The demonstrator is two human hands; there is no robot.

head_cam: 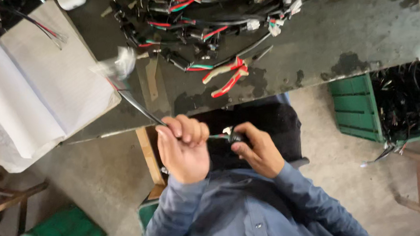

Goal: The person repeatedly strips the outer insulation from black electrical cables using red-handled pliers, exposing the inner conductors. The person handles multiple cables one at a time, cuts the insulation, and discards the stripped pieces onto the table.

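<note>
The left hand (184, 145) is curled into a fist around a dark sleeved cable (140, 108), and the right hand (259, 150) pinches a small black connector (233, 136) at the cable's near end between thumb and fingertips. Both hands are held close together in front of the chest, just off the near edge of the workbench (322, 37), and a short stretch of red and green wires (217, 136) shows between them. The fist seems to steady the cable so that the other hand can work on the connector without the wires twisting. From the fist the cable runs up and away to a blurred white connector (118, 65) that hangs over the bench edge beside an open notebook (41, 88). On the bench lies a tangled heap of wire harnesses (196, 20) with black plugs and red, green and white leads, and red-handled pliers (229, 75) rest just in front of it (within easy reach of either hand, which is probably why they lie there). A green crate (354, 110) full of more black wiring stands on the floor to the person's right, just past the bench. The person wears a blue long-sleeved shirt (257, 218).
</note>
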